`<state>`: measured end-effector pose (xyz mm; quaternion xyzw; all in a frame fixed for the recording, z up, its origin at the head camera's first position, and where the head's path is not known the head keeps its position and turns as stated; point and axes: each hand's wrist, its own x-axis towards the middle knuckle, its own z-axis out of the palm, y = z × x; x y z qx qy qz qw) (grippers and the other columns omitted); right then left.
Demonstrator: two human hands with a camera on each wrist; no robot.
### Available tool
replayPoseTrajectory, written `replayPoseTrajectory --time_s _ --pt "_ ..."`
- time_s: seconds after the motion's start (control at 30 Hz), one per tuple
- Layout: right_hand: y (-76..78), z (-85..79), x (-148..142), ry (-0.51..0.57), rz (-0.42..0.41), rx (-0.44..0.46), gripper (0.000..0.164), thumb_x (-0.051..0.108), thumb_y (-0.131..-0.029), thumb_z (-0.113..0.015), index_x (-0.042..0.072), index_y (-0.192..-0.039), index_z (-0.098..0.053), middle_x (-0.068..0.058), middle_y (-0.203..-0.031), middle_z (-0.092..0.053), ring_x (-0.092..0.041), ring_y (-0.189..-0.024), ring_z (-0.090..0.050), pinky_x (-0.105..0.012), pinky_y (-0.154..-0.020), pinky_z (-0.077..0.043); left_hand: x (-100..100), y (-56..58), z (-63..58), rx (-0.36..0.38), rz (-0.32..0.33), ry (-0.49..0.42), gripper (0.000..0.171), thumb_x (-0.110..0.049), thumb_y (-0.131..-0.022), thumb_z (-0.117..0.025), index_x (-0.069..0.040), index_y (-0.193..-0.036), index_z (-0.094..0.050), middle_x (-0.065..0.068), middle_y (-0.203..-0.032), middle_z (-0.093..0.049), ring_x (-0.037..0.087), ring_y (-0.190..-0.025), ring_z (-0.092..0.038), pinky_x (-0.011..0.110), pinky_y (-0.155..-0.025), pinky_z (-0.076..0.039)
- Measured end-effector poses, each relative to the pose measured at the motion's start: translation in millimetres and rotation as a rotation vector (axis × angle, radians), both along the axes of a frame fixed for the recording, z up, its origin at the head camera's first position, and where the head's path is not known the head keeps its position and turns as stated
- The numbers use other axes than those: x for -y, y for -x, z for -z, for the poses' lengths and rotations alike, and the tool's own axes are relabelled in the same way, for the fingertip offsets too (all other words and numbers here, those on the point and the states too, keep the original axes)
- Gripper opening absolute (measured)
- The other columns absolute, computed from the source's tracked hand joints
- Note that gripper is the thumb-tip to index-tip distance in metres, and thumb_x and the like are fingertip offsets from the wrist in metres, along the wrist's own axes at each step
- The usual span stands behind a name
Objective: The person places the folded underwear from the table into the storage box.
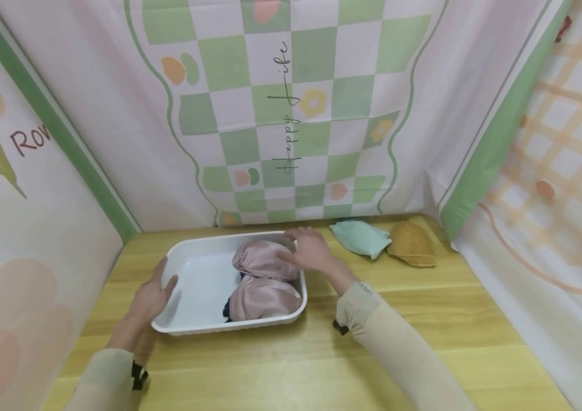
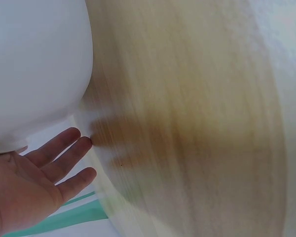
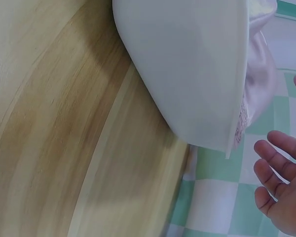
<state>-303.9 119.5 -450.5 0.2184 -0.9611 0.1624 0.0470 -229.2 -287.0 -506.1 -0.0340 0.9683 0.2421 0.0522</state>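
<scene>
A white rectangular tray point(image 1: 198, 285) lies on the wooden table. In its right half sit two rounded pink satin pieces point(image 1: 265, 299), side by side like the cups of a bra, with dark material at their left edge. My left hand point(image 1: 149, 297) holds the tray's left rim, thumb on the inner side; in the left wrist view three fingers point(image 2: 66, 158) extend outside the wall. Over the back right corner is my right hand point(image 1: 311, 249), beside the farther pink piece. The right wrist view shows its fingers point(image 3: 274, 160) spread and gently bent, apart from the rim, holding nothing.
Right of the tray, near the table's back edge, lie a mint green cloth item point(image 1: 360, 238) and a mustard one point(image 1: 411, 244), touching. Printed curtains point(image 1: 311, 114) hang behind the table and on both sides. Bare wood point(image 1: 270, 371) shows in front of the tray.
</scene>
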Motion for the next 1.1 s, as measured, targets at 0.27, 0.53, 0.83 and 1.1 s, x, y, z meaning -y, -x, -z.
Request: replayPoseTrajectory --time_s 0.27,0.53,0.83,1.1 --pt "-1.9 -3.1 -10.0 0.147 0.079 0.108 0.07 0.063 -0.091 -0.057 0.014 -0.141 -0.055 -0.009 -0.128 -0.066 -0.031 -0.12 -0.06 -0.047 -0.104 -0.047 0.1 -0.3 0.4 0.006 -0.002 -0.008 0.078 -0.055 -0.106 -0.024 -0.012 -0.16 0.011 0.043 -0.146 -0.036 0.06 -0.122 -0.051 0.063 -0.096 -0.051" --pt "-0.6 -2.9 -19.6 0.234 0.082 0.122 0.063 0.061 -0.093 -0.057 0.015 -0.137 -0.058 -0.01 -0.128 -0.066 -0.029 -0.113 -0.063 -0.045 -0.096 -0.053 1.5 0.6 1.7 -0.002 -0.002 -0.004 0.079 -0.056 -0.105 -0.024 -0.011 -0.16 0.01 0.043 -0.146 -0.036 0.06 -0.122 -0.051 0.062 -0.094 -0.053" --pt "-1.4 -2.1 -31.8 0.27 0.078 0.158 0.064 0.055 -0.094 -0.059 0.011 -0.14 -0.054 -0.014 -0.131 -0.063 -0.032 -0.117 -0.061 -0.048 -0.099 -0.052 0.0 1.3 -2.8 0.0 -0.002 -0.006 0.078 -0.055 -0.106 -0.025 -0.01 -0.16 0.008 0.043 -0.146 -0.036 0.059 -0.12 -0.053 0.058 -0.089 -0.055" --pt "0.8 -0.5 -40.8 0.278 0.09 0.146 0.059 0.05 -0.096 -0.06 0.011 -0.139 -0.056 -0.016 -0.129 -0.064 -0.035 -0.115 -0.063 -0.048 -0.097 -0.053 -0.7 -0.6 -4.5 0.009 0.001 -0.003 0.078 -0.055 -0.106 -0.024 -0.009 -0.16 0.009 0.043 -0.146 -0.036 0.059 -0.119 -0.054 0.058 -0.089 -0.055"
